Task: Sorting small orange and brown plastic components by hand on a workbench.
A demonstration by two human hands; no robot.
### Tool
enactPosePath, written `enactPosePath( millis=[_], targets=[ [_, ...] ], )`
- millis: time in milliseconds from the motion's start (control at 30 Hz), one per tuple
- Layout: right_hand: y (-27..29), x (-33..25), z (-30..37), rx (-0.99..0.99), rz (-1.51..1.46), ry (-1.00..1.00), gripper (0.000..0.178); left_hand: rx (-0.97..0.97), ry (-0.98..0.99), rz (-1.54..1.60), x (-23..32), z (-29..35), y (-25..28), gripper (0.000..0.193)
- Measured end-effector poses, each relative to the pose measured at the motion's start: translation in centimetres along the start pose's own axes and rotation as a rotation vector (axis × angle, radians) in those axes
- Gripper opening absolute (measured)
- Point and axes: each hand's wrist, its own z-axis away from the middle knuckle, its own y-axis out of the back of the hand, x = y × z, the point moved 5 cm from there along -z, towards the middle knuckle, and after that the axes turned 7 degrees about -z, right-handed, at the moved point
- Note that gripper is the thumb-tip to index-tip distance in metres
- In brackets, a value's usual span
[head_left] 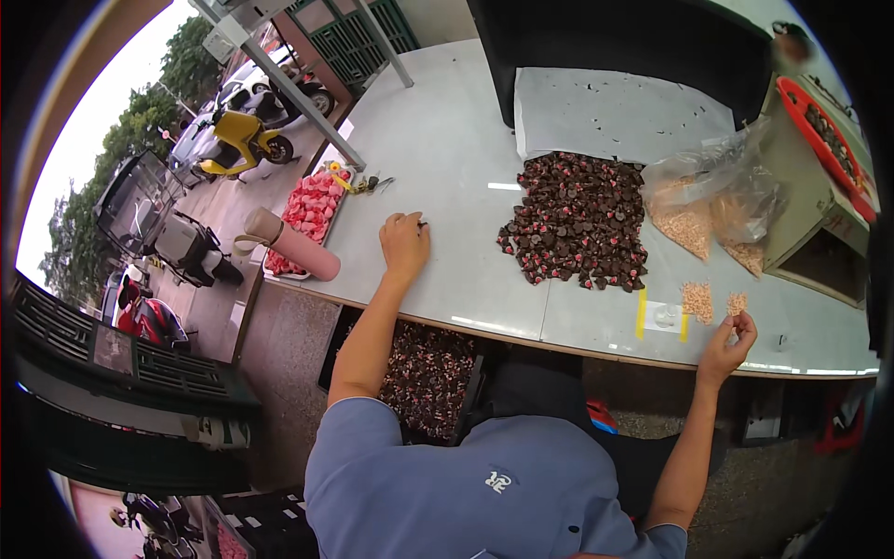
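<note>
My left hand [404,248] is over the table left of the middle, its fingers curled around a small dark piece [423,224] that pokes out at the fingertips. At the front right, my right hand [726,348] has its thumb and fingers brought together beside a little heap of beige bits [737,304]. Whatever they pinch is too small to make out. A second beige heap [697,302] lies just left of it, next to a white patch [663,316] edged with yellow tape. Farther back spreads a large pile of small dark parts with pink-red spots [582,219].
Clear plastic bags of beige bits [684,224] stand right of the dark pile, near a metal box [824,247] and a red tray [819,130]. At the left edge are a tray of pink-red pieces [312,207] and a pink bottle [305,252]. A dark-filled crate [426,377] sits below the table.
</note>
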Motion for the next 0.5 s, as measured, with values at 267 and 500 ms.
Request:
enactPosePath(
  millis=[267,500],
  targets=[
    [0.3,-0.4,0.1,-0.001,0.021,-0.003,0.023,-0.136,-0.317,0.464,10.0,0.0,1.3,0.026],
    [0.1,-0.9,0.2,0.0,0.001,0.004,0.021,-0.212,-0.403,0.369,12.2,0.9,1.4,0.021]
  ],
)
